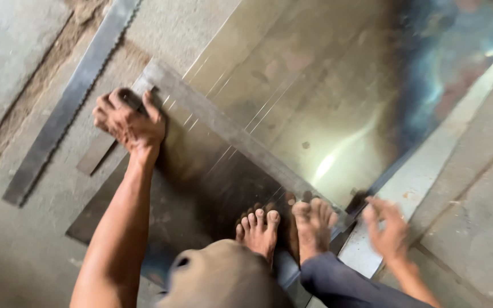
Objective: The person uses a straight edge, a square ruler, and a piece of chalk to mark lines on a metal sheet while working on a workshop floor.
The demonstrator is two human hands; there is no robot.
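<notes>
Concrete floor [18,251], shiny metal sheet [315,102] lying on it. Left hand [128,120] clamps the flat steel straightedge [229,128] at its upper-left end across the sheet; right hand [388,228] blurred, fingers spread, at the bar's lower-right end.

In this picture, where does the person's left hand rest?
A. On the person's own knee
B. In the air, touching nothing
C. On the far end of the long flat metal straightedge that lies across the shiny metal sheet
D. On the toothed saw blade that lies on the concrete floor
C: the left hand presses on the far end of the long flat metal straightedge, which lies across the shiny metal sheet.
</notes>
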